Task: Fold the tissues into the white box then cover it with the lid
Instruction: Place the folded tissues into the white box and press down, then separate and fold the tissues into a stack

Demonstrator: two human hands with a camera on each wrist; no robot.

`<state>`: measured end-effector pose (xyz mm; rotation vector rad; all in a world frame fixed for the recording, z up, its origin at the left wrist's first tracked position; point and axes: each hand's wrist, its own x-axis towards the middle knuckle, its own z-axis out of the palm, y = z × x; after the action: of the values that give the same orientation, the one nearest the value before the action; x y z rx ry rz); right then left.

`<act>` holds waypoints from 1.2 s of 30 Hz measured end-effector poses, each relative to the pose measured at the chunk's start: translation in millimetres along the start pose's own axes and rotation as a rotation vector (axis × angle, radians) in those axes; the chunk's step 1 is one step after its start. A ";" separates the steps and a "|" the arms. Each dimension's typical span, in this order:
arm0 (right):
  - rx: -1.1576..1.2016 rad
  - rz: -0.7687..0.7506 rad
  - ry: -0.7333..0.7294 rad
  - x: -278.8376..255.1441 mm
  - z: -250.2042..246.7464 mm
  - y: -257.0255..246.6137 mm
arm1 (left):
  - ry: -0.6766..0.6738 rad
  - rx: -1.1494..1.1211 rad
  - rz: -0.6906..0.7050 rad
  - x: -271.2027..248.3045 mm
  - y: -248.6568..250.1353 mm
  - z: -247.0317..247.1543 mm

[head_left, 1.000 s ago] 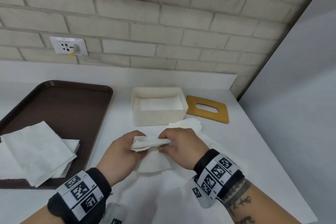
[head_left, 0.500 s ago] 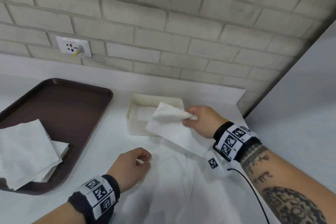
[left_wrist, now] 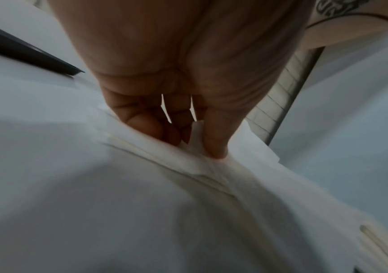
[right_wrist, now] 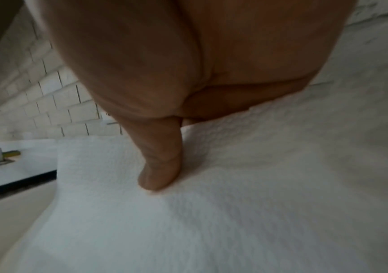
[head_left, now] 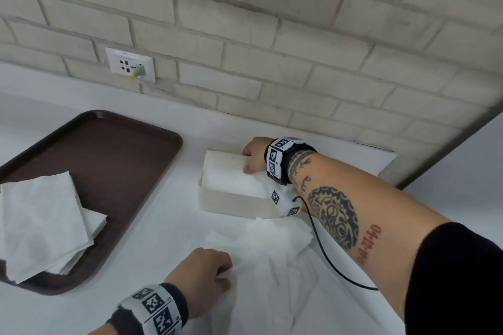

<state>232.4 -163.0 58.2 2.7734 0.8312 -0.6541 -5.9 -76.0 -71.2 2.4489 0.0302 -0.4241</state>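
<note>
Two hands work on a white counter [head_left: 168,226]: the right hand [head_left: 254,153] rests at the far right end of the white box [head_left: 234,200], its thumb [right_wrist: 160,166] pressing a folded tissue [head_left: 228,175] lying in the top of the box, while the left hand [head_left: 204,272] pinches the edge of a loose tissue [left_wrist: 188,162] among the tissues spread on the counter in front of the box. To the left, a brown tray [head_left: 114,160] holds a stack of unfolded tissues [head_left: 40,220]; the lid cannot be made out.
</note>
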 end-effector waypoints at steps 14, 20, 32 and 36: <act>0.057 0.025 0.098 -28.3 -5.0 23.0 | 0.011 -0.030 0.087 -1.8 -8.6 -6.1; -0.055 0.058 -0.101 -60.4 33.5 12.9 | 0.017 -0.019 0.055 0.4 -6.4 -6.2; 0.296 0.040 -0.137 -62.9 78.5 -1.4 | 0.308 -0.484 -0.064 -13.2 4.6 -25.8; 0.399 0.037 -0.042 -71.2 76.6 -2.5 | 0.449 -0.804 -0.104 -24.2 10.8 -35.2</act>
<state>150.2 -217.0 22.5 3.1002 0.7036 -0.9609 -17.2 -61.3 -31.2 1.6974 0.4318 0.1048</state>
